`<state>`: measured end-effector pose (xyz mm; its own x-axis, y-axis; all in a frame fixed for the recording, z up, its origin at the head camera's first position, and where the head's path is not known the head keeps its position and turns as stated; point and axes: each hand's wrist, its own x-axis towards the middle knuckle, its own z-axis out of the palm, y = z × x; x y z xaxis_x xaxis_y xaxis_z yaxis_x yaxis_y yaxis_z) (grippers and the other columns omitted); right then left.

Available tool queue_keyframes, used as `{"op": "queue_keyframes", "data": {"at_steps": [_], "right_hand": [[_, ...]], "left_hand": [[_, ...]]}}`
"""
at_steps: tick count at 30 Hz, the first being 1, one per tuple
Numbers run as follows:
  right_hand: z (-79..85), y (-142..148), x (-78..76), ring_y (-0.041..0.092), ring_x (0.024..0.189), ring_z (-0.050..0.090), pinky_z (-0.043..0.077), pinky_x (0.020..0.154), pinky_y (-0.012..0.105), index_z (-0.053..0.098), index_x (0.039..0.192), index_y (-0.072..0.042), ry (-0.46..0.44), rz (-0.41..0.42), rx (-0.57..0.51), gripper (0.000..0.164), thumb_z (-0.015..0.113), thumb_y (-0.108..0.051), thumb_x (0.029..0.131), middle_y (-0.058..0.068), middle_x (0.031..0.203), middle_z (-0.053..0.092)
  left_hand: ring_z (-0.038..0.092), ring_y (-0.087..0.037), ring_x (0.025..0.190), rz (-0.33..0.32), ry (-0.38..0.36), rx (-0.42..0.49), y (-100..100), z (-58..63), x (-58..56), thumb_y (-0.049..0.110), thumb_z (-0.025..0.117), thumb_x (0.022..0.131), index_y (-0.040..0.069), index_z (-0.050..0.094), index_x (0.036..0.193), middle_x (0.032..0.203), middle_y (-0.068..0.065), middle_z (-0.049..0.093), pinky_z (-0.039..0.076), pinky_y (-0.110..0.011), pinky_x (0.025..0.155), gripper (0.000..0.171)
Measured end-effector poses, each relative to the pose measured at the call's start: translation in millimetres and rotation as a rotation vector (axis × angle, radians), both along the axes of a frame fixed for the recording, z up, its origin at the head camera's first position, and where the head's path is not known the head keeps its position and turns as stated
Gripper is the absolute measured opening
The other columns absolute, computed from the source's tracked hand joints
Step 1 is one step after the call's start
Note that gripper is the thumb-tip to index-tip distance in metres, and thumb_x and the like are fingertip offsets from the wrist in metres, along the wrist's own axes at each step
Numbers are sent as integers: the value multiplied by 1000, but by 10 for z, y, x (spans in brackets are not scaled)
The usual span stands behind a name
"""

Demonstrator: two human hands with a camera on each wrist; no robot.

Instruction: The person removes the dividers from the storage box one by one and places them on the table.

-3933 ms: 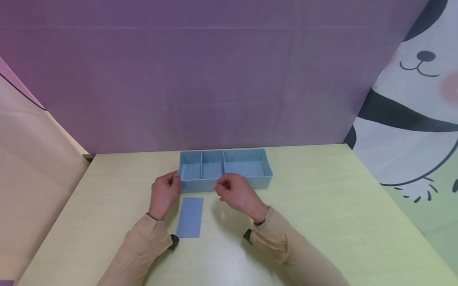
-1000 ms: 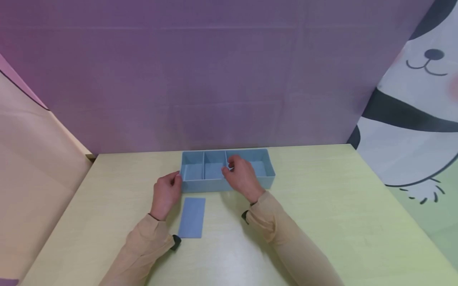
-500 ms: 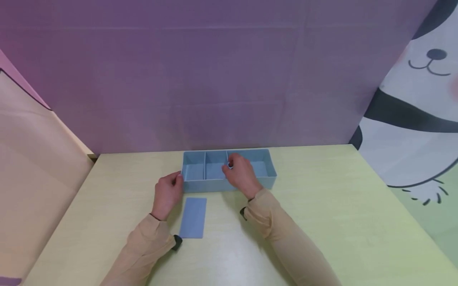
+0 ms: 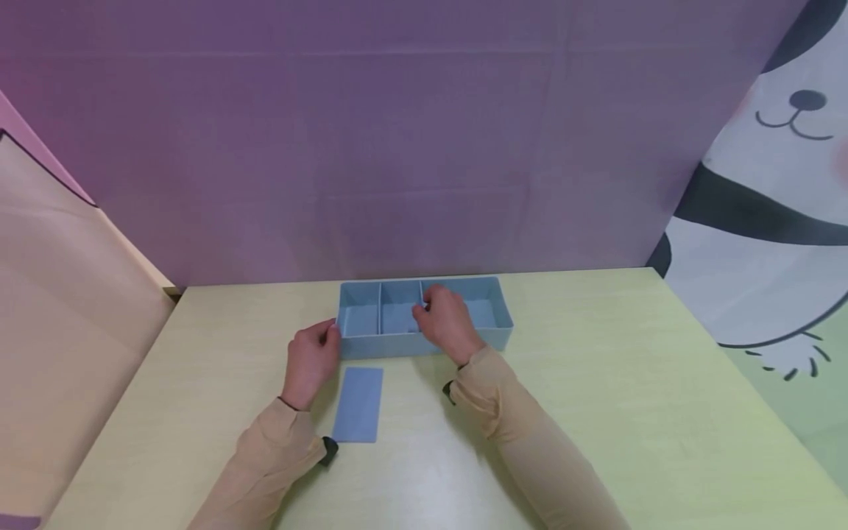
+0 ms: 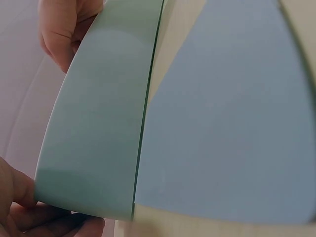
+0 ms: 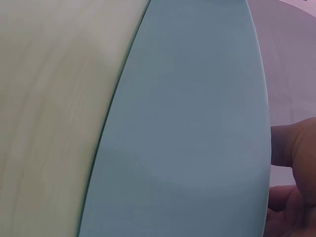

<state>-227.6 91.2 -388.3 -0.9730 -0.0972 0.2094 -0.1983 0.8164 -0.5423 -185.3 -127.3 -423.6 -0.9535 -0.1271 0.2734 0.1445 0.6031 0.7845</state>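
Note:
On the table stands a light blue divided box (image 4: 374, 344) with three compartments, the right one the widest. My left hand (image 4: 311, 362) grips its left end, thumb and fingers at the front corner, as the left wrist view shows with the box wall (image 5: 98, 113) between. My right hand (image 4: 449, 324) reaches over the front wall near the right divider. Its thumb and forefinger are bent, and the box wall (image 6: 182, 118) partly hides them in the right wrist view. A tiny bluish speck (image 4: 412, 331) shows below the thumb at the front of the middle compartment; its kind is unclear.
A flat blue rectangular card (image 4: 358, 405) lies in front of the box, beside my left wrist. The pale wooden table (image 4: 616, 383) ends at a purple backdrop (image 4: 424, 147) close behind the box. A panda-print cloth (image 4: 775, 191) hangs at the right.
From in front of the box, my right hand has moved up and inward over the right divider, then stayed nearly still. A small speck now shows below its thumb. My left hand keeps its grip.

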Motion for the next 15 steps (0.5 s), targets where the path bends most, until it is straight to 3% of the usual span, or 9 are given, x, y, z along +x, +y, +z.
{"op": "queue_keyframes", "data": {"at_steps": [6,15], "right_hand": [[-10,-4,-30,17,48,33,28,48,30,37,53,-10,34,13,29,36,58,-19,82,-1,49,33],[14,6,-40,14,44,23,23,43,28,30,48,-14,26,37,21,43,56,-17,82,-3,47,22]], "left_hand": [[55,-21,76,-1,3,-5,1,-4,-1,18,43,90,0,62,107,95,-18,66,45,-39,63,31],[55,-20,74,-2,8,-4,11,-8,0,17,44,89,1,63,106,94,-17,66,45,-38,62,30]]}}
